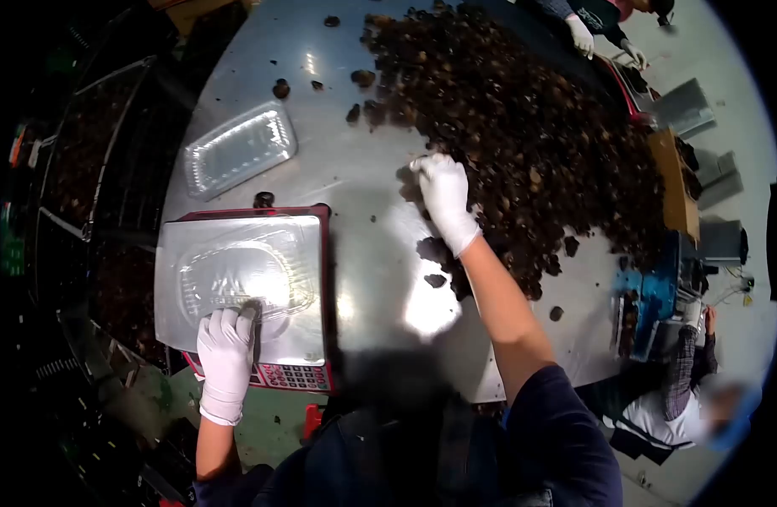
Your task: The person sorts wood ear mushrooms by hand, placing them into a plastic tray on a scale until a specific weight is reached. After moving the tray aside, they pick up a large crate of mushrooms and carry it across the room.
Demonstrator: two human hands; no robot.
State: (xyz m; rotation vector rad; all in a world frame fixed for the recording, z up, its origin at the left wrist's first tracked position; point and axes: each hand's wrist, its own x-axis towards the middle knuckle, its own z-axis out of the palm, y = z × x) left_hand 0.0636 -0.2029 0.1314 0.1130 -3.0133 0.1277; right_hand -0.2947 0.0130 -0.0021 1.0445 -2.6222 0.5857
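A clear plastic tray (pixel 228 269) lies on the silver plate (pixel 173 325) of a red scale (pixel 327 372), directly in front of the gloved left hand (pixel 225 359), whose fingers curl at its near edge; I cannot tell whether they grip it. The gloved right hand (pixel 445 198), fingers bent inward, is beside the heap of dark pieces (pixel 524 139); whether it pinches 1 is unclear. The tray is shallow, see-through and ribbed, with rounded corners; the heap looks brown-black and glossy.
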